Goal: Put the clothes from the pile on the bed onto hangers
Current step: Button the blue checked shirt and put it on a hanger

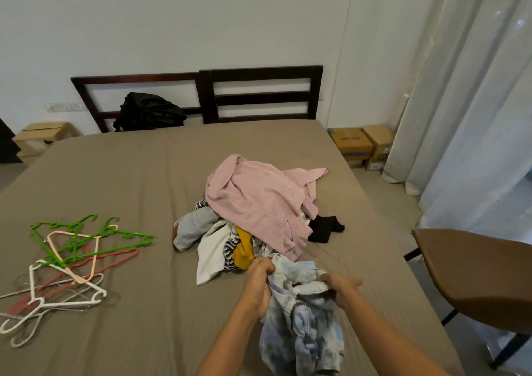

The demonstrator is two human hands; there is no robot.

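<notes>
**At the near edge of the bed: denim in both hands**

Near the foot of the taupe-sheeted bed [129, 174], my left hand [259, 279] has its fingers curled into the top edge of a bleached pale-blue denim garment [302, 329]. My right hand [342, 288] grips the same garment at a seamed edge, thumb on top, fingers tucked under the cloth. The denim bunches crumpled between my forearms.

Just beyond my hands sits the pile of clothes [259, 203]: a pink top draped over grey, white, striped, mustard and black pieces.

Well to the left, apart from the pile, a loose heap of green, peach, red and white hangers [72, 257] lies on the sheet.

A black bag [148, 112] leans against the dark slatted headboard [259, 93]. A brown chair [475, 275] stands at right.
</notes>
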